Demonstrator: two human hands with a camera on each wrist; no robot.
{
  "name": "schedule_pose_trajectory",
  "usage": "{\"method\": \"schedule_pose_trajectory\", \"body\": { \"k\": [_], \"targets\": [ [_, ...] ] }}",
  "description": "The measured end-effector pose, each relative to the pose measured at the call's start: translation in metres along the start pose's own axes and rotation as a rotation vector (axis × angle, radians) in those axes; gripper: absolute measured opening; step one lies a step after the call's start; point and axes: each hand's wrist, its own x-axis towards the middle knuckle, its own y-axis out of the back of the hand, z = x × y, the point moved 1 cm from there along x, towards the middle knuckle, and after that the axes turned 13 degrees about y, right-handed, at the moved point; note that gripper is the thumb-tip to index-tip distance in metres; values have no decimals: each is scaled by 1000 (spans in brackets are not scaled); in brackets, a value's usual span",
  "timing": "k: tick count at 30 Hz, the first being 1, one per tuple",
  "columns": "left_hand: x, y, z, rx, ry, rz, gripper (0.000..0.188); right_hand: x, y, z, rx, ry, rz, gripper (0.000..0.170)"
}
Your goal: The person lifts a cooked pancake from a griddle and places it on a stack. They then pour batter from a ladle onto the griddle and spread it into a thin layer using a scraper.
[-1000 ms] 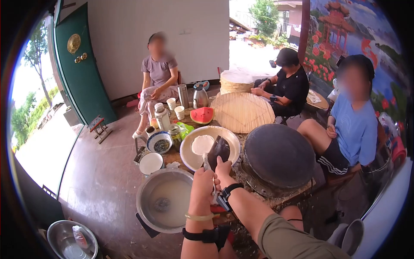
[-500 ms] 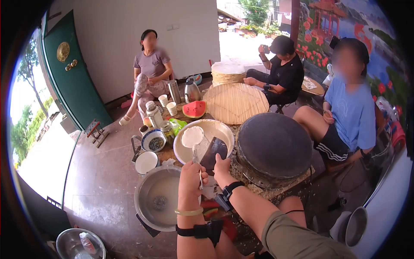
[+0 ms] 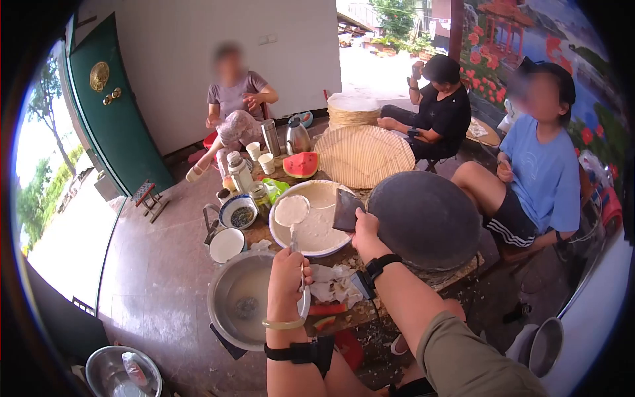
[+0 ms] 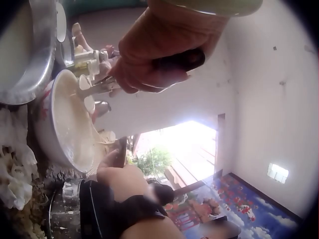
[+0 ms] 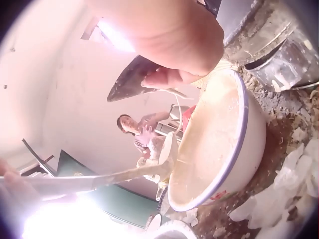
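Observation:
The left hand grips the handle of a ladle, whose round bowl, full of pale batter, is over the left side of a white basin. Batter also lies in the basin. Between thumb and fingers the right hand pinches a dark flat scraper above the basin's right rim, beside a round black griddle. In the right wrist view the scraper hangs clear of the basin, and the ladle is at the basin's edge.
A metal basin of cloudy liquid stands at the left front. Behind are a watermelon piece, cups, flasks and a round slatted mat. Scraps lie along the near table edge. Three people sit around the far and right sides.
The right hand and scraper have moved right, away from the ladle, toward the griddle. More batter in the basin is exposed. The ladle has shifted slightly left. The seated person at the back has raised a hand.

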Motion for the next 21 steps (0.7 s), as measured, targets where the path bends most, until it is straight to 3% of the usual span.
{"method": "schedule_pose_trajectory", "body": {
  "k": [1,5,9,16,21],
  "targets": [
    [-1,1,1,8,-3,2,3,6,2,-4,-17,-1,-76,39],
    [0,7,0,36,-15,19,3,6,-5,-26,44,11,-43,34],
    [0,12,0,59,-26,58,3,17,-6,-35,19,-42,-154,15],
    [3,14,-2,45,13,-28,3,51,-12,-40,102,-458,-217,16],
    [1,7,-3,138,89,-82,5,52,-26,-47,34,-531,-297,16]
  ]
}}
